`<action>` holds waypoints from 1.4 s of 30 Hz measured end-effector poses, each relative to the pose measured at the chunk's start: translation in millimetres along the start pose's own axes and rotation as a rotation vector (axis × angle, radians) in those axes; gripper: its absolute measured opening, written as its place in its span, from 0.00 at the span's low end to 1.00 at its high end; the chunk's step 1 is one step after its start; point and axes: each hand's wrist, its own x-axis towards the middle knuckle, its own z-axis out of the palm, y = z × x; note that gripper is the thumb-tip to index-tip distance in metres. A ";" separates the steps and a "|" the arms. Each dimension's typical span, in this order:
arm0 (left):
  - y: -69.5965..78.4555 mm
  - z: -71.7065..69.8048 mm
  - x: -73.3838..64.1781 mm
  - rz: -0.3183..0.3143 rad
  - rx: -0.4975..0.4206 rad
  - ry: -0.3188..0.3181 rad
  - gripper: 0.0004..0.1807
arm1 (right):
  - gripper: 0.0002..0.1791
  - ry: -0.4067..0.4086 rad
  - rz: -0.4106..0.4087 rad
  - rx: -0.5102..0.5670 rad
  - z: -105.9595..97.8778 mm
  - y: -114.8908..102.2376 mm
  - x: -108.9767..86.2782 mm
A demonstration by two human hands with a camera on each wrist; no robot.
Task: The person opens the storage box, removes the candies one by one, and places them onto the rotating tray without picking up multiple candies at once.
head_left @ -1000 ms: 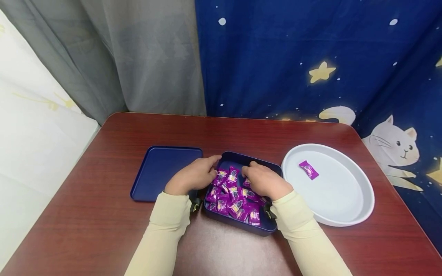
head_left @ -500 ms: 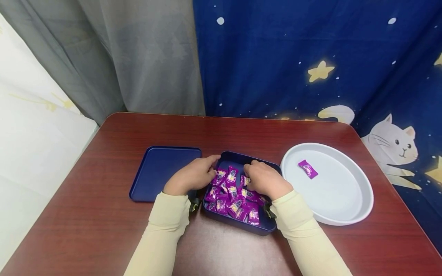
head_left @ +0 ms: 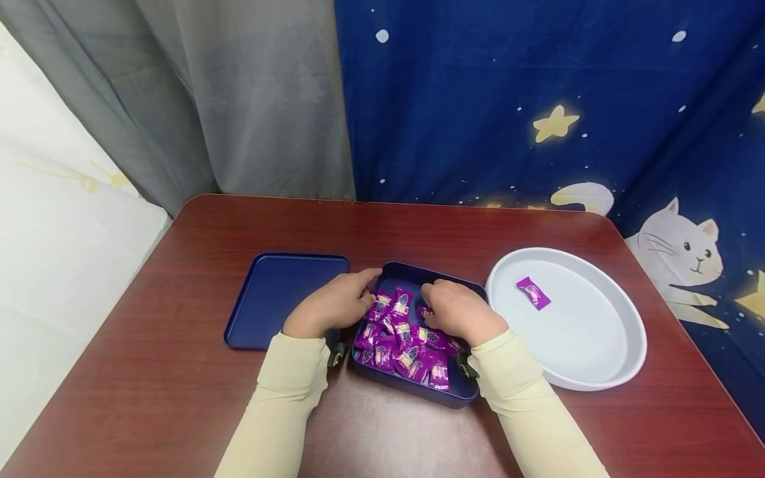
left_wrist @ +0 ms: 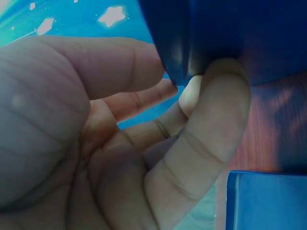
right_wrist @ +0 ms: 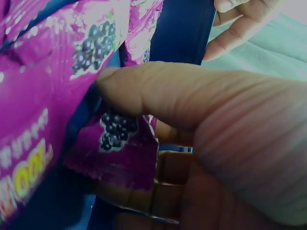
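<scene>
A dark blue tin box (head_left: pixel 418 395) holds a pile of purple-wrapped candies (head_left: pixel 406 345) printed with dark grapes. My left hand (head_left: pixel 335 302) grips the box's left wall near the far corner; in the left wrist view the thumb and fingers (left_wrist: pixel 223 105) of that hand lie on either side of the wall. Inside the box, toward its far right, my right hand (head_left: pixel 460 311) pinches one wrapped candy (right_wrist: pixel 120 158). The right wrist view shows the thumb across this candy and the other fingers beneath it, partly in shadow.
Left of the box lies a flat blue lid (head_left: pixel 287 292), its near right part behind my left hand. On the right, close beside the box, stands a round white tray (head_left: pixel 588 318) with a single purple candy (head_left: pixel 533 293) on it. Curtains hang behind the brown table (head_left: pixel 179 372).
My right hand has shifted slightly at the far right of the box, and the candy at its fingertips has changed angle. My left hand stays on the box wall.
</scene>
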 end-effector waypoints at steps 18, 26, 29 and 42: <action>-1.4 -0.1 0.2 0.001 -0.006 -0.006 0.29 | 0.05 0.049 -0.096 0.082 -2.1 -3.4 3.3; -1.6 -0.7 -0.2 0.007 -0.006 -0.001 0.29 | 0.07 0.085 -0.136 0.075 -5.4 -5.9 2.9; -1.2 -1.0 -0.1 0.002 -0.006 -0.001 0.29 | 0.07 0.105 -0.156 0.071 -7.1 -6.0 1.6; 0.0 -2.8 -0.4 -0.001 0.006 -0.007 0.28 | 0.07 0.215 -0.219 0.068 -26.1 -10.4 -9.3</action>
